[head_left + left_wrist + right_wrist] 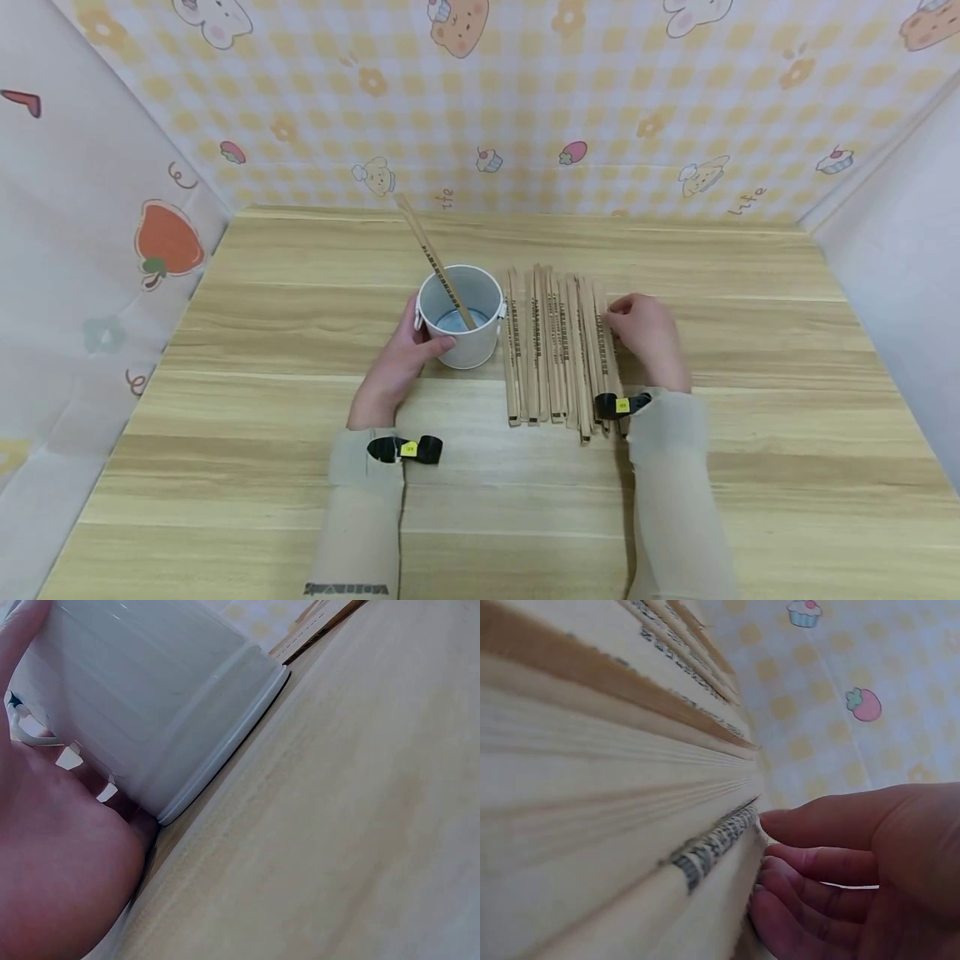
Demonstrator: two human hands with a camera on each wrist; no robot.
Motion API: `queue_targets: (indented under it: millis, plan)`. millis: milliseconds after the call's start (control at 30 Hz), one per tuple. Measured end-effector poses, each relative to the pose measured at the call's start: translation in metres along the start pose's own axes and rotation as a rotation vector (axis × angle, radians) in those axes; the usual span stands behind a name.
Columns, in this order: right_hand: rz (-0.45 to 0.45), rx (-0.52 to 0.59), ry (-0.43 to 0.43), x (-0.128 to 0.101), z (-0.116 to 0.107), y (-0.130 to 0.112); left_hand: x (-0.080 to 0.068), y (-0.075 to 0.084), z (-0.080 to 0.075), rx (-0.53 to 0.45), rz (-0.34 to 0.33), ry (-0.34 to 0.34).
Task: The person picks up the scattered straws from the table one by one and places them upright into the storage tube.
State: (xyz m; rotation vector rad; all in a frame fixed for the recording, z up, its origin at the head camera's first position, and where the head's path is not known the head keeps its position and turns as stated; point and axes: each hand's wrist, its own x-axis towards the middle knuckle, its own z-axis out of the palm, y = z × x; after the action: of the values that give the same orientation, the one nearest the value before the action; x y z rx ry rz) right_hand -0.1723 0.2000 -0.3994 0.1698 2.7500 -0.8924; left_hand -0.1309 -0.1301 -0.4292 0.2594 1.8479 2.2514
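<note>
My left hand (401, 358) grips a white metal bucket (468, 346) on the table, thumb over its near side and the fingers round its left side. In the left wrist view, the palm (60, 855) lies against the bucket wall (157, 697). One brown paper-wrapped straw (431, 254) leans in the bucket, its upper end sticking out to the far left. To the right lies a row of several such wrapped straws (557, 350). My right hand (648, 333) pinches the upper part of the rightmost wrapped straw (712, 840), thumb on top and the other fingers curled at its side.
The wood-grain table (247, 350) runs back to a yellow checked cloth (525, 100) with cartoon prints. A white printed cloth (82, 208) hangs at the left, and a plain white one (900, 208) at the right. Each wrist wears a black strap.
</note>
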Motion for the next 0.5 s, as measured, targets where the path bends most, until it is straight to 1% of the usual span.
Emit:
queue_targets:
  millis: [233, 333, 500]
  plan:
    - [-0.004, -0.062, 0.037, -0.0004, 0.0054, -0.0039, 0.0001, -0.0008, 0.0005, 0.0, -0.006, 0.006]
    - [0.004, -0.073, 0.029, -0.0014, 0.006, -0.0044, 0.0004, -0.0009, 0.0009, 0.017, -0.015, 0.01]
    - [0.023, -0.091, 0.012, -0.0006, 0.0078, -0.005, 0.0006, -0.0011, 0.0009, 0.021, -0.008, 0.011]
